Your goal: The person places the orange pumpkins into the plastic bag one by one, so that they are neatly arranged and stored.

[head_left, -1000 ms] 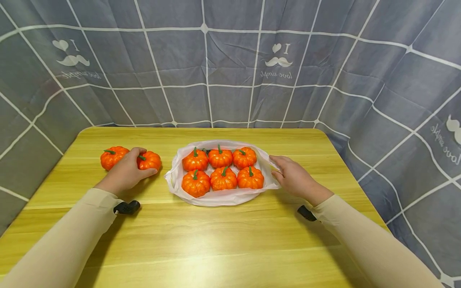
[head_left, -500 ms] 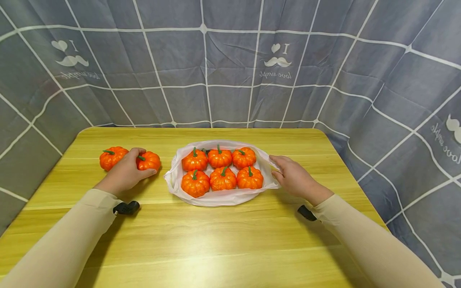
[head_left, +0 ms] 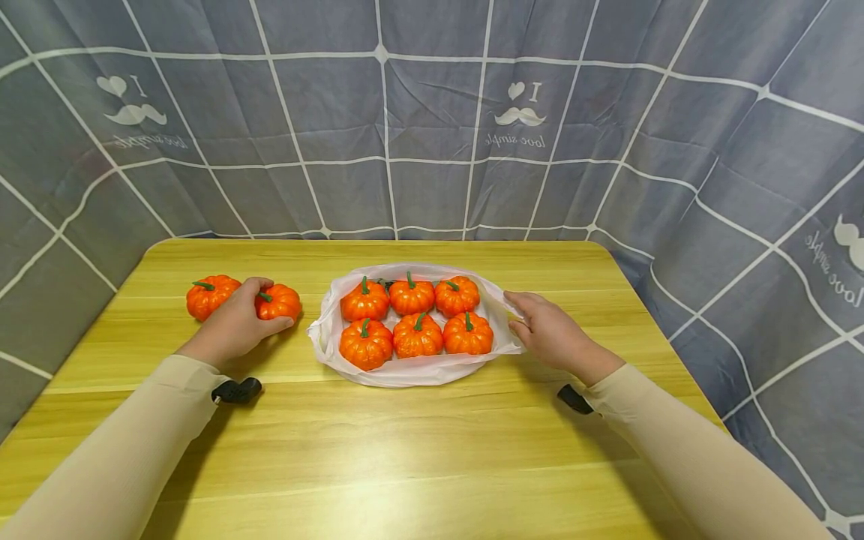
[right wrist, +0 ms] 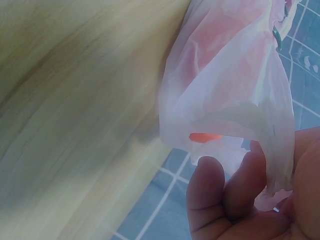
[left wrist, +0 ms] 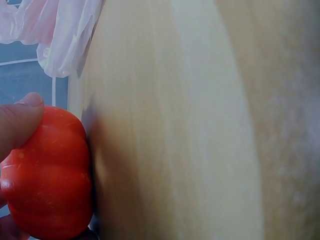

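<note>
My left hand (head_left: 236, 321) grips a small orange pumpkin (head_left: 283, 301) with a green stem, thumb on its near side. In the left wrist view this pumpkin (left wrist: 52, 175) is at the table surface; whether it touches cannot be told. Just left of the hand sits another pumpkin (head_left: 211, 294). A white plastic bag (head_left: 405, 375) lies mid-table with its mouth spread wide, holding several pumpkins (head_left: 418, 335) in two rows. At the bag's right end my right hand (head_left: 556, 334) holds the edge. The right wrist view shows the bag's plastic (right wrist: 225, 95) pinched between thumb and fingers.
Everything rests on a yellow wood-grain table (head_left: 405, 457). A grey curtain (head_left: 432, 112) with white grid lines hangs behind the table and along both sides. Black straps (head_left: 238, 389) show at both wrists.
</note>
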The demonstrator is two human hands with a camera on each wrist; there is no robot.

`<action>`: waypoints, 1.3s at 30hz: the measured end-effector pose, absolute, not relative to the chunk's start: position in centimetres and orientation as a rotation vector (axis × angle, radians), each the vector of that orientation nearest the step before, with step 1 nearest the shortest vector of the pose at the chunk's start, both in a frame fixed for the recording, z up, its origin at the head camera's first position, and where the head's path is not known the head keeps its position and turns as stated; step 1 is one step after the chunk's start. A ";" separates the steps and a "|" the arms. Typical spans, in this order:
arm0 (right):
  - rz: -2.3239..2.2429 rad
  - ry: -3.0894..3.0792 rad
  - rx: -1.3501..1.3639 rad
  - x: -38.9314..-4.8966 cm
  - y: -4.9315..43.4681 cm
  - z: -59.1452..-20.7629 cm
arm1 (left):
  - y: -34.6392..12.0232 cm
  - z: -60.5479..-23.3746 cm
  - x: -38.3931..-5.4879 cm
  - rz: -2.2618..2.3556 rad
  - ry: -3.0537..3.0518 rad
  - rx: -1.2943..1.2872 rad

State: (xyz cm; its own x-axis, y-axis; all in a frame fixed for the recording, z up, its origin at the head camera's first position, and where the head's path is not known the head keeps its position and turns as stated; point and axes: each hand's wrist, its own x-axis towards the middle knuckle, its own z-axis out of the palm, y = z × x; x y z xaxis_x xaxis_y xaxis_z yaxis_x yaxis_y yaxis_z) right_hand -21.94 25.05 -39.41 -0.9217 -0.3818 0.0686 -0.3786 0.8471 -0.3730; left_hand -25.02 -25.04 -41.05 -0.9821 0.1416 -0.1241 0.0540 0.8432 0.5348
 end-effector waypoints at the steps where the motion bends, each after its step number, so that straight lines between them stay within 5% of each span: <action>1: -0.604 3.012 -0.620 -21.9 25.1 -39.4 | -25.0 -41.0 -25.0 0.826 2.861 0.153; 23: -0.601 3.001 -0.593 -21.9 24.9 -39.4 | -24.5 -39.8 -25.0 0.935 2.873 0.155; 39: -0.587 2.989 -0.567 -21.8 24.8 -39.2 | -20.0 -35.9 -23.8 1.070 2.885 0.333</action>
